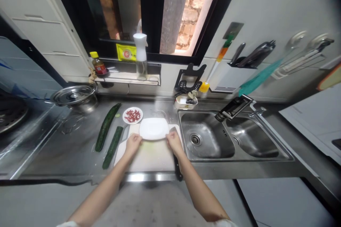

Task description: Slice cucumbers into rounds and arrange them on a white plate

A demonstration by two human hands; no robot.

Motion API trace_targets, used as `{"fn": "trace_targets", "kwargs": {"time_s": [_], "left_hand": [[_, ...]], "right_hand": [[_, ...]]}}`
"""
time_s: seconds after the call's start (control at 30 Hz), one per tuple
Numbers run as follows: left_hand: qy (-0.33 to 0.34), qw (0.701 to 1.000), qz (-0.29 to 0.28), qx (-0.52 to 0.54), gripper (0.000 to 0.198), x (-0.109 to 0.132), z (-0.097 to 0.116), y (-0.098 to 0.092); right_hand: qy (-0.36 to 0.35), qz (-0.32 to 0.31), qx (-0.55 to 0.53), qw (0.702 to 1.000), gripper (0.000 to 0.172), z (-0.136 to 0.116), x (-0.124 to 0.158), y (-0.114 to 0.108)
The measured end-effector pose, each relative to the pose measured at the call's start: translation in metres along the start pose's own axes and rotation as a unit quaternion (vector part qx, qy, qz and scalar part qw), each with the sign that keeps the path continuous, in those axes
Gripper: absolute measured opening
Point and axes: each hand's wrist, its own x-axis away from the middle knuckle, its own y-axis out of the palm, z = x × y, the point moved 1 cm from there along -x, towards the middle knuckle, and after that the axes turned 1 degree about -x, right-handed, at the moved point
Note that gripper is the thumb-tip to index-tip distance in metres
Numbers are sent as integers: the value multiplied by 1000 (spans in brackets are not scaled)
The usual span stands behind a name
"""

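Observation:
A white rectangular plate [153,128] with rounded corners is held at both ends, over the far part of the white cutting board [151,159]. My left hand [134,143] pinches its left edge, and my right hand [173,139] grips the right edge. Whether the plate touches the board I cannot tell. Along the board's right side lies a knife [177,168], its black handle toward me and partly under my right wrist. Two cucumbers [107,127] [113,148] lie left of the board. Behind them, a small round plate [124,116] carries chopped red pieces [132,115].
A double sink [207,138] with a black faucet [231,108] is on the right. A lidded steel pot [77,99] stands at the back left. Above the counter, a shelf [125,77] bears a spray bottle [141,56] and a sauce bottle [99,64]. A knife holder [229,78] hangs on the wall.

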Motion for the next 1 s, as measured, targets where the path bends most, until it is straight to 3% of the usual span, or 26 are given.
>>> {"fn": "trace_targets", "kwargs": {"time_s": [0.43, 1.0], "left_hand": [[-40, 999, -2, -15, 15, 52, -21, -7], [-37, 997, -3, -64, 11, 59, -48, -2]], "right_hand": [[2, 7, -19, 1000, 19, 32, 50, -5], [-3, 32, 33, 999, 17, 47, 69, -4]]}}
